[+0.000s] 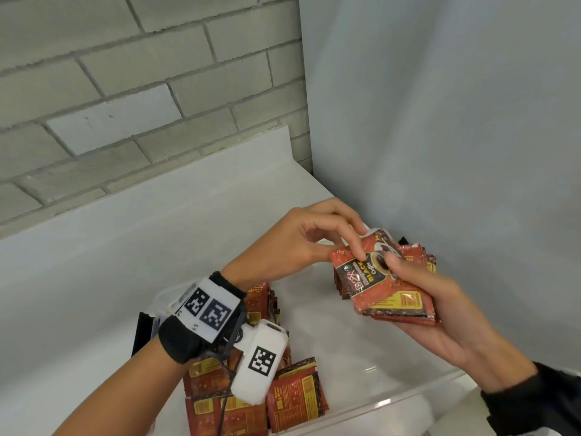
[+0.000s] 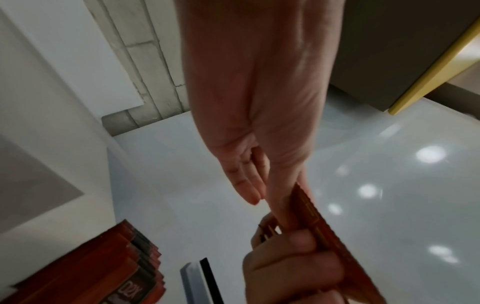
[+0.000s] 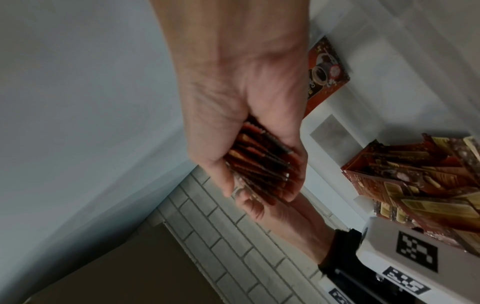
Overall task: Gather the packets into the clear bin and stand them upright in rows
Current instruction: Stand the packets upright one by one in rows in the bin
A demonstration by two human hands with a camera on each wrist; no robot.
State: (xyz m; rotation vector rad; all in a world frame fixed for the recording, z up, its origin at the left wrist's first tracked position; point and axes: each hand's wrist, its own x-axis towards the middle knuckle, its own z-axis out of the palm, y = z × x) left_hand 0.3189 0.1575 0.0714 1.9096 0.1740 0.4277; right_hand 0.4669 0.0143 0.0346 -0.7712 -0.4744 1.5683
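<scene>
At the left of the clear bin [image 1: 418,396], red coffee packets [image 1: 292,393] stand and lean in a loose bunch beneath the left forearm, some upright, some tipped against each other; they look like a row begun but not squared up. A black device [image 1: 143,333] stands just left of that bunch, its kind unclear. Above them the left hand [image 1: 301,243] reaches rightward toward the middle of the bin, its fingers curled and its forefinger and thumb pinching the upper edge of the front packet [image 1: 364,272], the one printed with a coffee cup and the word BLACK. The likely reason is to peel that packet off or straighten it against the rest so the pack can go down as one block.

Further right, over the bin's floor, the right hand [image 1: 430,297] is cupped palm up and grips a stack of packets [image 1: 399,305] from below, thumb laid across the front face; the right wrist view shows many packet edges fanned in the palm. Holding them flat together this way probably keeps the edges level for standing.

Behind the stack, toward the far right corner of the bin, a short row of packets [image 1: 421,254] already stands upright. The bin rests on the white bench [image 1: 94,278], and the held stack hangs above the bin, touching only the two hands
</scene>
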